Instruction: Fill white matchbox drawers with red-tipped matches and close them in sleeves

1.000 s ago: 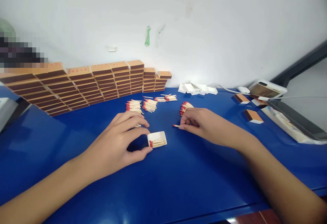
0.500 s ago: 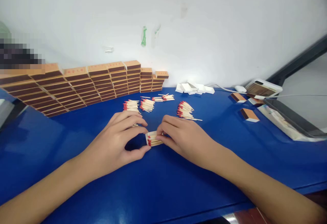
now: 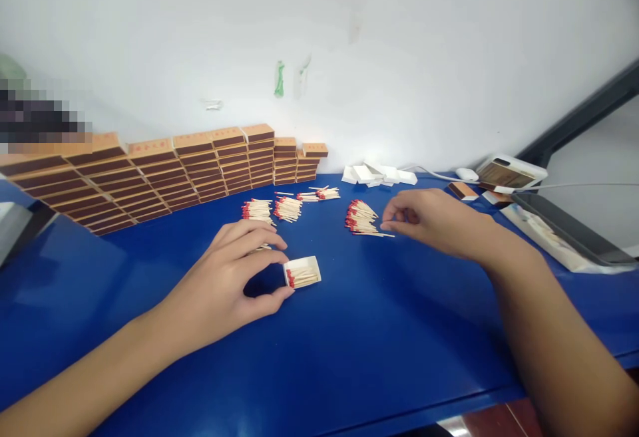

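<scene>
The white tray (image 3: 308, 263) is held on the blue table (image 3: 349, 357) between the thumb and forefinger of the left hand (image 3: 234, 264), presumably so that it is steadied while its open top is left clear. Inside, matches (image 3: 303, 277) are laid with red heads toward that hand. Beyond the tray and to its right, a match pile (image 3: 363, 218) is set with heads likewise leftward, which probably spares any turning. The left palm is arched, its other fingers loosely spread. The right hand (image 3: 439, 221) is poised beside the pile's right edge, wrist bent, thumb and forefinger tips close together; whether a match is pinched cannot be told.
</scene>
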Tool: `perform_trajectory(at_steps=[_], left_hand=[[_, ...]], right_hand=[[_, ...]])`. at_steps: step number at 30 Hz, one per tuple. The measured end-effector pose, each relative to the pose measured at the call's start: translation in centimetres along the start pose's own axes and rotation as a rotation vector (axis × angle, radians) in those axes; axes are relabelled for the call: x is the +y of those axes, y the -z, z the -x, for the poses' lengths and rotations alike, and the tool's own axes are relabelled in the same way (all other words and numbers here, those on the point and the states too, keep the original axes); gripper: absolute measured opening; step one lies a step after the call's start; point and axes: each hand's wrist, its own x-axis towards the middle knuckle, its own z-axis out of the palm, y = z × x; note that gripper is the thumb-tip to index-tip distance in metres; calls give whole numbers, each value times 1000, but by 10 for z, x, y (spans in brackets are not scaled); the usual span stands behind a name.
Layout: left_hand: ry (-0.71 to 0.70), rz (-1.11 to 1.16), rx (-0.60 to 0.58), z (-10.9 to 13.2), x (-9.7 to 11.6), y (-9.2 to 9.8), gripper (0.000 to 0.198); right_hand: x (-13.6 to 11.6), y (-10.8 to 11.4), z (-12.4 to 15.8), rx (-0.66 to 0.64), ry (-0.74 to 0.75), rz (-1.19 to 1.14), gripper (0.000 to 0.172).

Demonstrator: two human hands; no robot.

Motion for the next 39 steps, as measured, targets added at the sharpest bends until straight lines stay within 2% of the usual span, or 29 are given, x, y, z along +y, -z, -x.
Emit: perform_trajectory(at_steps=[2,5,11,16,22,29,34,39], left_hand=[[-5,-1,-1,1,-1,0,18],[-11,-13,3,2,-2,-1,18],[-12,-8,2,1,0,0,17],[-3,-8,2,1,-1,0,18],[3,-3,-10,1,0,1,17],[4,-1,-15,1,-1,1,17],[-1,0,-16,1,-1,1,18],[8,15,-13,0,1,1,16]], right_hand=[[11,0,-1,-105,-55,-42,15],[12,-4,1,-199,-82,-84,17],[3,-2,6,-274,-52,-103,23],[-4,2,7,-249,-46,-141,26],[-16,-5,3,-223,-51,-118,17],[-28,-3,3,-215,-54,-103,21],[-26,-5,3,-222,-26,-119,13],[-23,-6,4,-248,-23,-155,18]])
